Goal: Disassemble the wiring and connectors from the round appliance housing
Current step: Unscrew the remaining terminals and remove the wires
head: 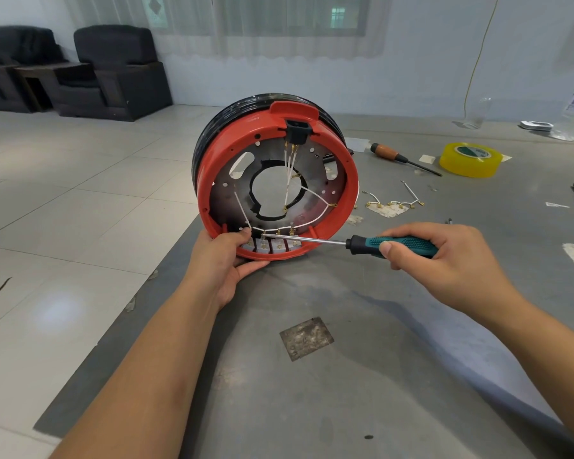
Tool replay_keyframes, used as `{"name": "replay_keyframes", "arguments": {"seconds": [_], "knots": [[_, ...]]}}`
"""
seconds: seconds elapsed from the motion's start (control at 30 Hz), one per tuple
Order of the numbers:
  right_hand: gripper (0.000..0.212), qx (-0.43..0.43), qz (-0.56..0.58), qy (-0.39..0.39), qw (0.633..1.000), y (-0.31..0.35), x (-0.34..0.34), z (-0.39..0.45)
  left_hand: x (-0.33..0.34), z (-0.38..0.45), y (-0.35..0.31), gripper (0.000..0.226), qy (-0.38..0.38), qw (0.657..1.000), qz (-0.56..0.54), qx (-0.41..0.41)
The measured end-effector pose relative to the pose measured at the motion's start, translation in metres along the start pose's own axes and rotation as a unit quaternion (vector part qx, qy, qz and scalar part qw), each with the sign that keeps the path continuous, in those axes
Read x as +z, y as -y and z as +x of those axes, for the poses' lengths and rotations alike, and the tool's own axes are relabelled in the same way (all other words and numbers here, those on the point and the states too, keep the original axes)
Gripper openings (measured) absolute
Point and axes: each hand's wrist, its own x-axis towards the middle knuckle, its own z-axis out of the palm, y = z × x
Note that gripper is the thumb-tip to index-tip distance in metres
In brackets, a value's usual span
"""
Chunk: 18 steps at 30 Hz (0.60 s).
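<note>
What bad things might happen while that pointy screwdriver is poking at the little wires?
The screwdriver tip sits close to the left hand's fingers, so a slip might jab them. The round housing stands on its edge, steadied only by that hand, so a hard push could tip or roll it. Prying might also snap the thin white wires.

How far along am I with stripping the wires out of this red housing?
Partly done. One removed wire set already lies on the table. Right now your left hand grips the housing upright by its lower rim while your right hand aims the teal screwdriver at the bottom connectors. Left: the white wires running to the black socket.
</note>
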Motion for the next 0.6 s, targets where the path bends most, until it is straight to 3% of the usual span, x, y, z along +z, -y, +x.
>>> {"name": "replay_keyframes", "arguments": {"seconds": [0.4, 0.6], "knots": [[0.009, 0.0, -0.014, 0.003, 1.0, -0.0027, 0.0009, -0.0005, -0.0011, -0.0011, -0.0012, 0.041, 0.007, 1.0, -0.006, -0.003], [0.017, -0.038, -0.047, -0.02, 0.998, 0.0005, 0.0023, -0.0044, 0.0, -0.0014, -0.0006, 0.033, 0.001, 1.0, 0.002, -0.003]]}}
